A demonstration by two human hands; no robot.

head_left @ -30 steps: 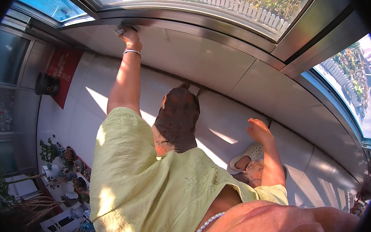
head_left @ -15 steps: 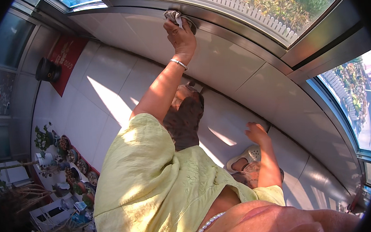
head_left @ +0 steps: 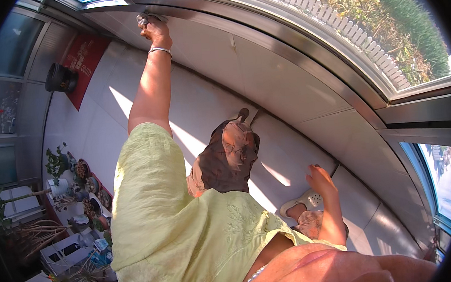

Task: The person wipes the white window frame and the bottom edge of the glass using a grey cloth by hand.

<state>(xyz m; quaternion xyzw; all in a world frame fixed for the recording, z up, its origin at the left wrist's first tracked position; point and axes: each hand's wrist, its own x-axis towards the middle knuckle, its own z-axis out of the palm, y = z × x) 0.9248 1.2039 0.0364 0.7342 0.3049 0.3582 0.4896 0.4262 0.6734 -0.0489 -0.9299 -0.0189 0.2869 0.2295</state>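
My left hand [head_left: 159, 36], with a bracelet at its wrist, is stretched far ahead and grips a crumpled grey cloth [head_left: 145, 19]. The cloth rests against the metal window frame [head_left: 210, 19] along the top of the white wall panels [head_left: 262, 64]. Part of the cloth is hidden behind my fingers. My right hand [head_left: 322, 180] hangs low at my right side, above a pale clog [head_left: 310, 200] on my foot. Its fingers are loosely apart and hold nothing.
Potted plants [head_left: 82, 173] crowd the left side. A black round container [head_left: 61, 78] stands by a red mat [head_left: 82, 62] at the far left. Pale floor tiles [head_left: 104, 116] run along the wall. Through the window, a white picket fence [head_left: 327, 13] shows.
My left hand has slid left along the window frame with the cloth, and that arm has straightened. My right hand has shifted slightly right and down in view, and the whole view has turned somewhat.
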